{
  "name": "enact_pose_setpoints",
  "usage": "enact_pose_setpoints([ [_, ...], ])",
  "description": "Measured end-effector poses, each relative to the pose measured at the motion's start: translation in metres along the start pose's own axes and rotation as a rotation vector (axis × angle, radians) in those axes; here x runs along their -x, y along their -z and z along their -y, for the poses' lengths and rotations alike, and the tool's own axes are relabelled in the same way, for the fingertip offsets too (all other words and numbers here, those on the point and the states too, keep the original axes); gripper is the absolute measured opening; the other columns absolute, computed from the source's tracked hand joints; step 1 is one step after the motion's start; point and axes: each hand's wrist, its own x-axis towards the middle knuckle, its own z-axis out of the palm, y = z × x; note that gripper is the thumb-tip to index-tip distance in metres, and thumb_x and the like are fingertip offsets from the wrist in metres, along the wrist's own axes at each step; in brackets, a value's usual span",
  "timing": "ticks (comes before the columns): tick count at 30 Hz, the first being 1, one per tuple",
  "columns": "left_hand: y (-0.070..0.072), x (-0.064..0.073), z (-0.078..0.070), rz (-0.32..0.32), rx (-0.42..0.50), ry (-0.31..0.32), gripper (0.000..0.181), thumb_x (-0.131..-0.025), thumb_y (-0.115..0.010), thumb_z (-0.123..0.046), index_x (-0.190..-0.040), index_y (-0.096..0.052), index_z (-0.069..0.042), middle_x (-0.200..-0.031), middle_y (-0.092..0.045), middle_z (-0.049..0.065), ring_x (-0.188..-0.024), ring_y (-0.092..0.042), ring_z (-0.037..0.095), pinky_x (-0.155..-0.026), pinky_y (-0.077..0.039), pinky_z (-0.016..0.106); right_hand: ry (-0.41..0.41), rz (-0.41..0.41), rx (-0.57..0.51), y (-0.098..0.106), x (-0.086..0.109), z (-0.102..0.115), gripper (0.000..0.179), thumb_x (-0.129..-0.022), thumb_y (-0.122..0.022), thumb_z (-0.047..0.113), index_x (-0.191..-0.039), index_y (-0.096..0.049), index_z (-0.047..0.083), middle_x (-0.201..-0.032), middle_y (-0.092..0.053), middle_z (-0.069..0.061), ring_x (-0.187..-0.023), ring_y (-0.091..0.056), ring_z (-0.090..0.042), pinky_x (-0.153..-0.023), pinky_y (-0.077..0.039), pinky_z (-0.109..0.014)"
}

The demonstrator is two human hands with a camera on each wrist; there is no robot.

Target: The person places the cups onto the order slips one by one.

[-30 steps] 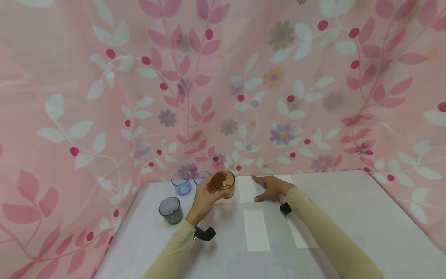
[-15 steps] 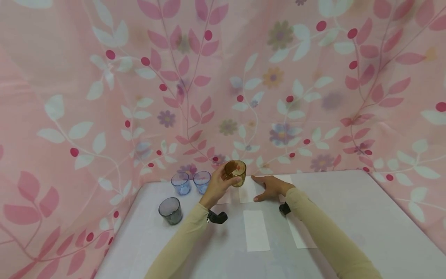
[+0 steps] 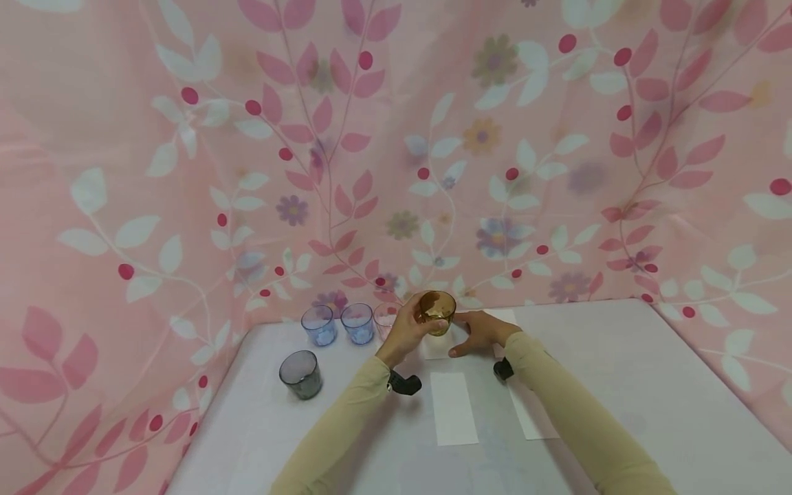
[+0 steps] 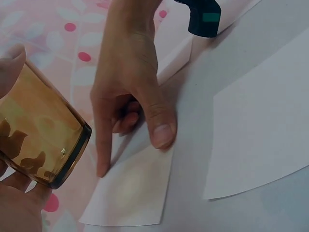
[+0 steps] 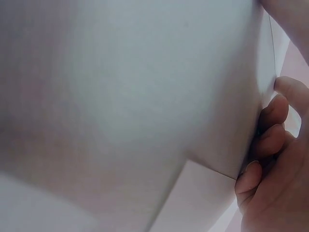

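My left hand (image 3: pixel 403 335) grips an amber glass (image 3: pixel 438 313) above the table's back edge. In the left wrist view the amber glass (image 4: pixel 46 130) hangs apart from the paper, its thick base toward the right hand. My right hand (image 3: pixel 482 331) lies just right of the glass. Its index finger and thumb extend to the edges of a white paper slip (image 4: pixel 135 195), while the other fingers are loosely curled. A pink glass (image 3: pixel 383 320) stands behind the left hand, partly hidden. The right wrist view shows the right hand (image 5: pixel 280 164) low against the table.
Two blue glasses (image 3: pixel 358 323) stand at the back left. Nearer sits a grey glass (image 3: pixel 301 375). A white paper slip (image 3: pixel 454 409) lies mid-table, and another slip (image 3: pixel 529 412) is partly under the right forearm. A floral pink curtain (image 3: pixel 396 151) rises behind the white table (image 3: pixel 650 385).
My left hand has carried the amber glass rightward, toward the right hand, rising and then dipping slightly. The pink glass has come into sight behind it. The right hand has stayed nearly still.
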Motion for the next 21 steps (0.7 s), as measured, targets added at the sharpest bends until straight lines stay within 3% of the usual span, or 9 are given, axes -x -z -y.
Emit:
enact_pose_setpoints([
  [5,-0.006,-0.005,0.011,-0.015,0.008,0.020,0.067,-0.094,-0.080,-0.005,-0.153,-0.049,-0.004,-0.146,-0.058,0.026,-0.135,-0.055,0.048,-0.102,-0.052,0.026,-0.009,0.004,0.003,0.000,0.000,0.000,0.098,-0.079,-0.093,0.052,-0.159,-0.050,0.017,-0.136,-0.067,-0.012,-0.124,-0.061,-0.028,-0.112,-0.050,-0.056],
  [12,-0.008,-0.009,0.024,-0.024,0.044,0.068,0.067,-0.094,-0.079,-0.005,-0.154,-0.047,-0.004,-0.148,-0.057,0.024,-0.136,-0.055,0.047,-0.108,-0.053,0.034,-0.004,-0.005,-0.010,0.001,0.000,0.000,0.098,-0.079,-0.092,0.051,-0.160,-0.049,0.017,-0.159,-0.054,-0.014,-0.148,-0.049,-0.038,-0.121,-0.041,-0.062],
  [15,-0.007,-0.009,0.032,-0.033,0.030,0.078,0.068,-0.093,-0.080,-0.005,-0.153,-0.047,-0.002,-0.148,-0.058,0.024,-0.137,-0.056,0.044,-0.114,-0.050,0.040,-0.003,-0.010,-0.003,0.001,-0.001,-0.001,0.100,-0.079,-0.092,0.051,-0.161,-0.048,0.015,-0.154,-0.058,-0.016,-0.142,-0.054,-0.036,-0.120,-0.043,-0.059],
  [21,-0.006,-0.009,0.048,-0.072,-0.002,0.102,0.067,-0.093,-0.081,-0.010,-0.151,-0.049,-0.001,-0.152,-0.056,0.019,-0.141,-0.054,0.037,-0.122,-0.043,0.047,-0.004,-0.002,0.009,0.000,-0.001,-0.001,0.105,-0.079,-0.093,0.051,-0.163,-0.043,0.014,-0.124,-0.069,-0.014,-0.107,-0.059,-0.022,-0.105,-0.053,-0.050],
])
